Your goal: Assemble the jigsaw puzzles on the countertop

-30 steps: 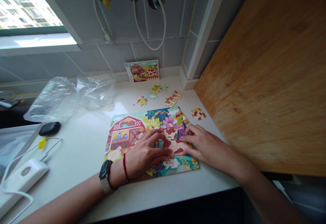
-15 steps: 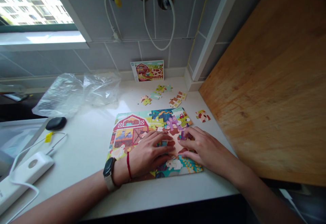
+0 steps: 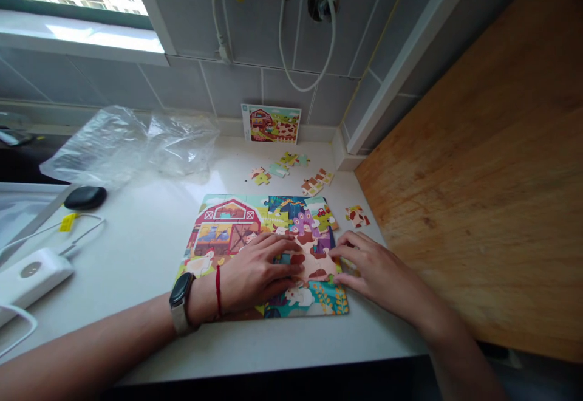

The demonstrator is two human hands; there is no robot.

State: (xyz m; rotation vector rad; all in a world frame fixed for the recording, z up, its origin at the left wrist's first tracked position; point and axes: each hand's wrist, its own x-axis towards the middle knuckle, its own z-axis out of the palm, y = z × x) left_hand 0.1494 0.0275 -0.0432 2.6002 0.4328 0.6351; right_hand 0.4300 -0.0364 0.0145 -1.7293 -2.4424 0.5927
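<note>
A partly covered farm puzzle board [image 3: 228, 225] lies on the white counter, with a red barn on its left and joined cow pieces [image 3: 316, 258] on its right. My left hand [image 3: 259, 270] rests flat over the middle, fingers spread across the cow's left part. At the board's right edge is my right hand [image 3: 364, 264], its fingers apart and bent, the tips touching the cow pieces' right side. Loose pieces lie behind the board: green ones [image 3: 288, 159], brown and cream ones [image 3: 312, 185], and a cow-patterned one [image 3: 357, 215] on the right.
A picture card [image 3: 276, 124] leans on the tiled wall. Clear plastic bags [image 3: 109, 143], a black oval object [image 3: 85, 197] and a white power strip [image 3: 36, 270] with a cable lie left. A wooden panel [image 3: 478, 176] stands right.
The camera view has shifted. My right hand has moved from over the cow pieces to the board's right edge, uncovering more of them. My left hand stays on the board.
</note>
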